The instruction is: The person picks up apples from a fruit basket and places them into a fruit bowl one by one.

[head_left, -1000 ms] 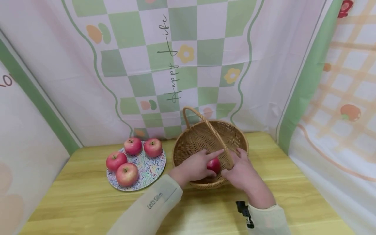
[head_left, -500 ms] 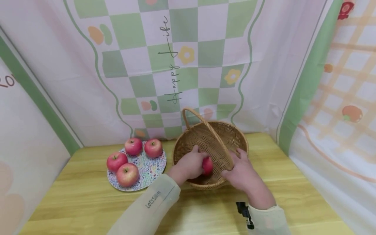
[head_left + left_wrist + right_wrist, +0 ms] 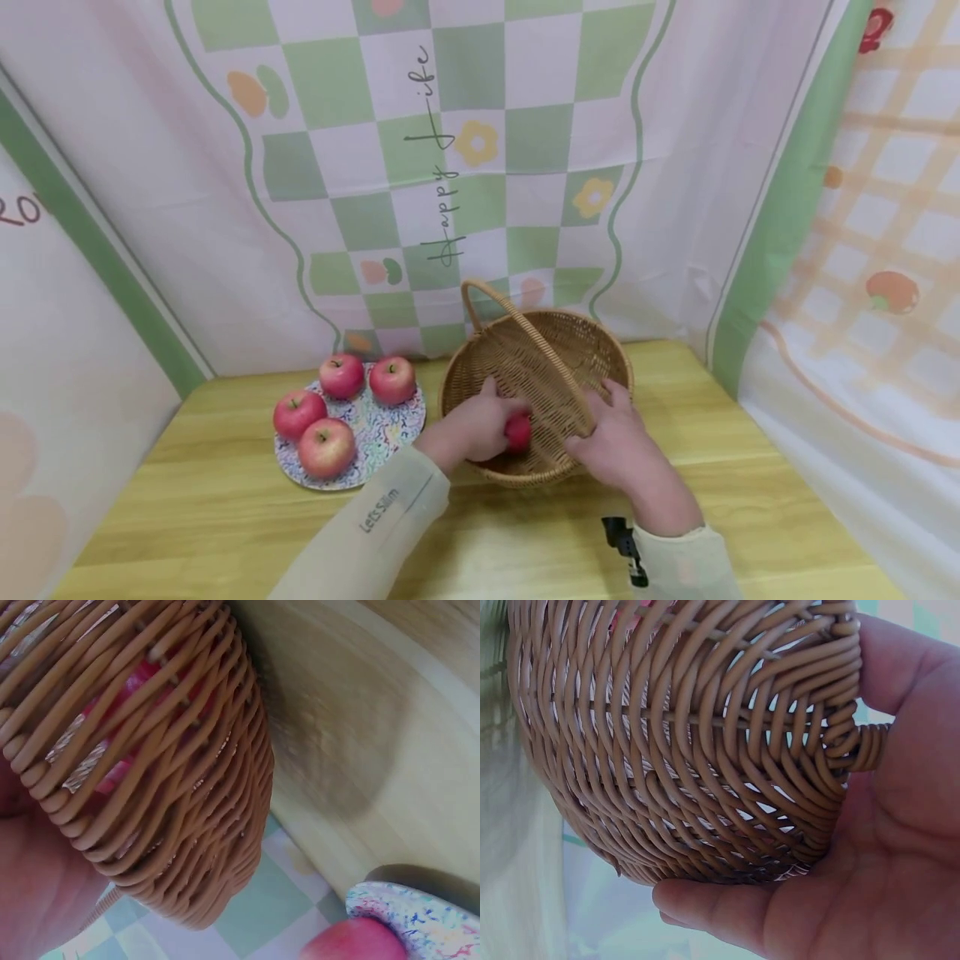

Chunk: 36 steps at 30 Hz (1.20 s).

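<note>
A round wicker basket point(image 3: 480, 367) with an arched handle point(image 3: 546, 343) stands on the table. Inside it, my left hand point(image 3: 480, 427) reaches over the near left rim and holds a red apple point(image 3: 519, 432), partly covered by the fingers. The left wrist view shows pink-red apple skin point(image 3: 139, 682) through the weave, while most of the left hand point(image 3: 45, 870) is behind the rim. At the right side, my right hand point(image 3: 615, 442) grips the basket where the handle meets the rim. The right wrist view has this hand point(image 3: 907, 847) around the handle's base, fingers along the outer weave.
Left of the basket lies a round, multicoloured patterned plate point(image 3: 382, 429) bearing several red apples point(image 3: 326, 448). Both stand on a wooden table point(image 3: 510, 546). A printed curtain point(image 3: 465, 192) hangs close behind the basket, with more cloth at both sides.
My left hand has moved left inside the basket together with the apple, its fingers drawing in round it. The right hand keeps its place on the basket.
</note>
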Motion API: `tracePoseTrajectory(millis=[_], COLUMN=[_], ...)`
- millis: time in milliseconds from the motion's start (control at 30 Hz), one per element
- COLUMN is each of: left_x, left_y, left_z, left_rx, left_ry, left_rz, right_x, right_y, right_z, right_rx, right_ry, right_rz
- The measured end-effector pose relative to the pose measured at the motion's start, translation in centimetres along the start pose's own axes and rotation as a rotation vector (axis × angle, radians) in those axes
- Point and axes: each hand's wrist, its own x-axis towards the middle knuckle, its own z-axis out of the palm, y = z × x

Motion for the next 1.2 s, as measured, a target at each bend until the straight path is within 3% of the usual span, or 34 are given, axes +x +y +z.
tracePoseTrajectory(millis=[367, 800, 967, 1200], left_x=[-0.1, -0.5, -0.5, -0.3], left_y=[-0.4, -1.4, -1.6, -1.9], left_z=[0.1, 0.0, 0.2, 0.7], left_rx=[-0.075, -0.317, -0.330, -0.323], left_ry=[0.052, 0.097, 0.081, 0.002], left_rz=[-0.006, 0.015, 0.025, 0.044], right_x=[0.0, 0.0, 0.0, 0.1], right_y=[0.0, 0.0, 0.0, -0.1], right_z=[0.2, 0.2, 0.1, 0.2], right_rx=[-0.008, 0.001, 0.000, -0.024], right_ry=[0.018, 0.024, 0.023, 0.028], right_rz=[-0.017, -0.022, -0.021, -0.039])
